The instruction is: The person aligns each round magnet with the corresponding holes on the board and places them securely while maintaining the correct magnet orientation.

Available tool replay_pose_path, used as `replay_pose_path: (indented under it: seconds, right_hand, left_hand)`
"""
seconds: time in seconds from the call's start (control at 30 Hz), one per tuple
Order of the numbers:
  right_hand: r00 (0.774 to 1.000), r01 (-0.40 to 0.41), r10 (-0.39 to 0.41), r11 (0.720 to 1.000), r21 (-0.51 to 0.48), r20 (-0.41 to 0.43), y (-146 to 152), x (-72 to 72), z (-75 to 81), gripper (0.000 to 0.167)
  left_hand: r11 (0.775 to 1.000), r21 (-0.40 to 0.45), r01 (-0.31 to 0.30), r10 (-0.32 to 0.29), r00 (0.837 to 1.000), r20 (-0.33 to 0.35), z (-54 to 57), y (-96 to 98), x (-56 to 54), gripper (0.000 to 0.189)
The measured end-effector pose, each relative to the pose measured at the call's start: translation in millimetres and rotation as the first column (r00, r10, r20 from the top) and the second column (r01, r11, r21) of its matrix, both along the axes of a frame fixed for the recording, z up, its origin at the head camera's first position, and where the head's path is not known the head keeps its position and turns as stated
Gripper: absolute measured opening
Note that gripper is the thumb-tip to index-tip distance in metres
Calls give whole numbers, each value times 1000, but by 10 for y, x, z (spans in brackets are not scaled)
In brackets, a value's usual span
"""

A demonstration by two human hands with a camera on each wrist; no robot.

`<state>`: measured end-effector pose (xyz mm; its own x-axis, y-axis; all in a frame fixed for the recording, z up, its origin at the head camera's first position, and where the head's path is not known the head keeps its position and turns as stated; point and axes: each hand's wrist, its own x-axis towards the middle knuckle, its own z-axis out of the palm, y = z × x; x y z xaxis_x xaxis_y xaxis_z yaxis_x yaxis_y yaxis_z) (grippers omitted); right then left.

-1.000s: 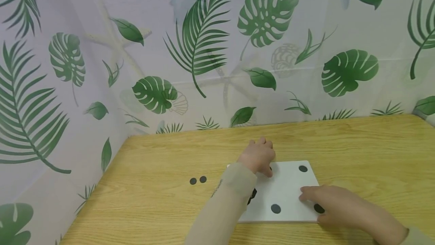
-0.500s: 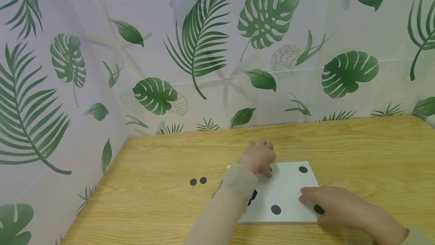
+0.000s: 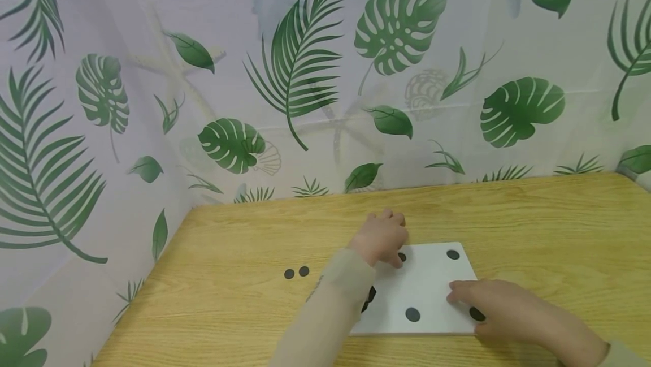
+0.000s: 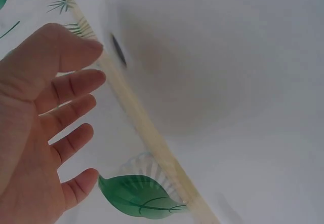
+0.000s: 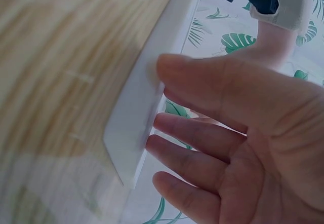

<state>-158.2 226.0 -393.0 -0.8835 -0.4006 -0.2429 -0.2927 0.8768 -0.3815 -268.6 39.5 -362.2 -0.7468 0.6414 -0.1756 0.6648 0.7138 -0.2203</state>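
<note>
A white board [image 3: 432,282] lies flat on the wooden table, with black round discs on its top. My left hand [image 3: 381,237] is over its far left corner, fingers spread and loosely bent, the thumb beside a disc [image 3: 402,257]. In the left wrist view nothing is between the thumb and fingers of the left hand [image 4: 45,107]. My right hand [image 3: 513,305] holds the near right corner, thumb at the edge and fingertips on top. A disc [image 3: 477,314] there is partly covered by it. Other discs sit at the far right [image 3: 453,254] and near middle [image 3: 413,315].
Two loose black discs [image 3: 303,271] lie side by side on the table [image 3: 229,299], left of the board. A white cloth [image 3: 315,101] with green leaves hangs behind and to the left. My left forearm hides the board's left part.
My left hand has shifted slightly left, so the disc beside its thumb shows more. The right hand and the board have stayed in place.
</note>
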Motion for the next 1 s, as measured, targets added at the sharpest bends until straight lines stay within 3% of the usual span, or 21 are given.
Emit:
replay_pose_path:
  seconds: [0.17, 0.37, 0.6, 1.0]
  right_hand:
    - [1000, -5, 5, 1000, 7, -30, 7, 8, -23, 44]
    - [999, -11, 11, 1000, -6, -37, 10, 5, -54, 45]
    - [999, -11, 12, 1000, 6, -48, 16, 21, -64, 45]
    - [1000, -3, 3, 1000, 1, -30, 19, 32, -64, 45]
  left_hand:
    - [1000, 17, 8, -8, 1000, -6, 22, -118, 46, 21]
    - [998, 1, 57, -56, 996, -73, 59, -327, 149, 18]
    - [992, -22, 122, -124, 982, -141, 88, -538, 284, 31]
    - [963, -128, 237, -265, 920, -289, 19, -829, 468, 27]
